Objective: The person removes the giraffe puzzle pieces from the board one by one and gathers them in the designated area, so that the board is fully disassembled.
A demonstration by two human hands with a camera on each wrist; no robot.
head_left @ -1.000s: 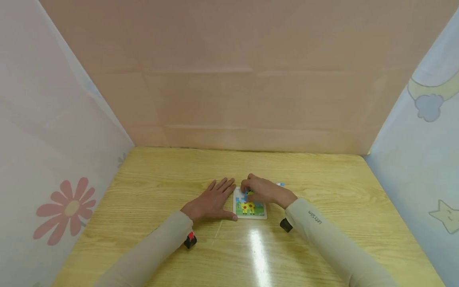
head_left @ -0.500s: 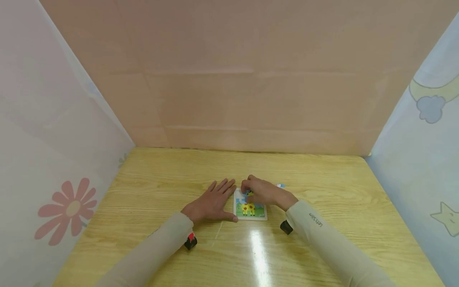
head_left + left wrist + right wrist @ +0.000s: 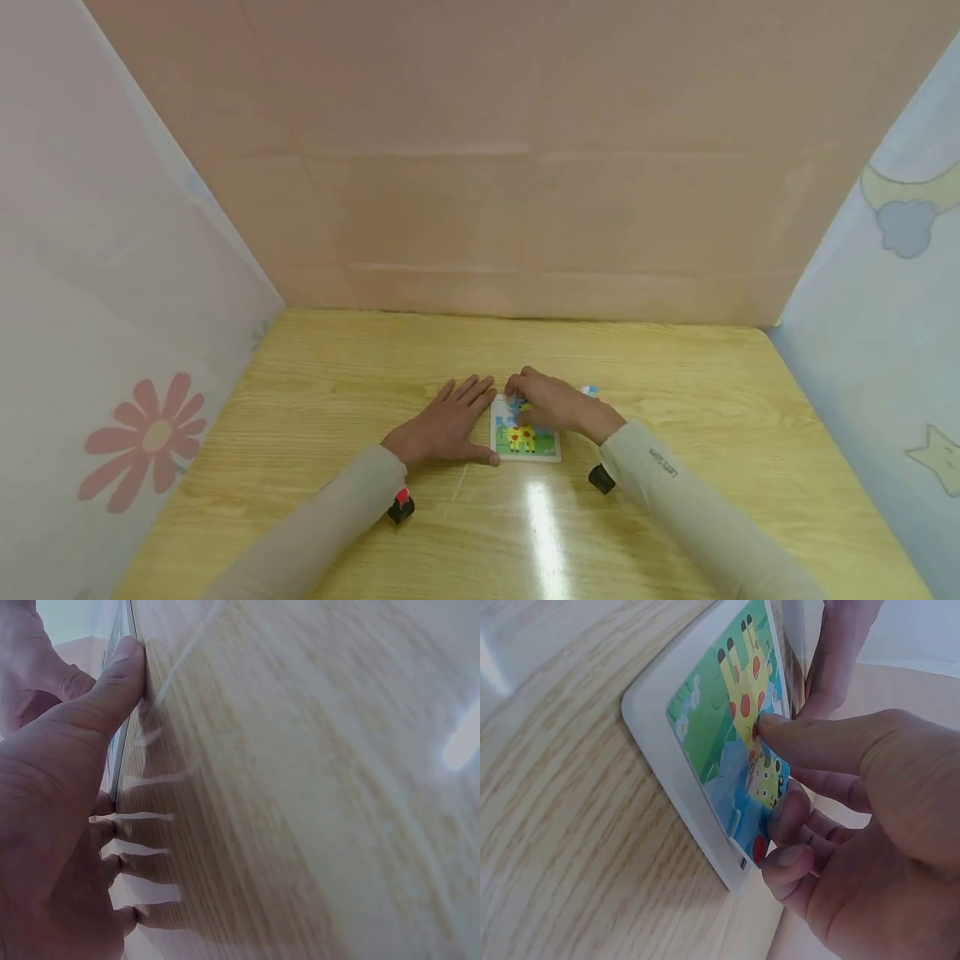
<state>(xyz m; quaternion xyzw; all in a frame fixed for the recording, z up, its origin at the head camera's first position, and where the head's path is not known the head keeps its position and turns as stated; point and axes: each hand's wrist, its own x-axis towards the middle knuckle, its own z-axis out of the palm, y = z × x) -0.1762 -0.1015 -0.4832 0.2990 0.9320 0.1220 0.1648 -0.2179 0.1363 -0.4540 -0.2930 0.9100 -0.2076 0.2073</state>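
Left hand [image 3: 441, 427] spread on table [image 3: 337, 392], thumb at left edge of puzzle board [image 3: 649, 712], right hand [image 3: 553, 402] pinching giraffe-head piece [image 3: 766, 784] over the board's far part, piece probably light, stiff, slightly slick, best held by opposite edges.

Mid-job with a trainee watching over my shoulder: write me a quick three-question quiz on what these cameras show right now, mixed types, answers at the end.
1. Multiple choice. How does the left hand lie?
A) Clenched in a fist
B) Spread out, fingers straight
C) Wrapped around a cup

2. True or false. The right hand is at the puzzle, with its fingers bent.

3. Short answer. Which animal is pictured on the puzzle, and what colour are its body and spots?

Key
1: B.
2: True.
3: A giraffe, with a yellow body and red spots.
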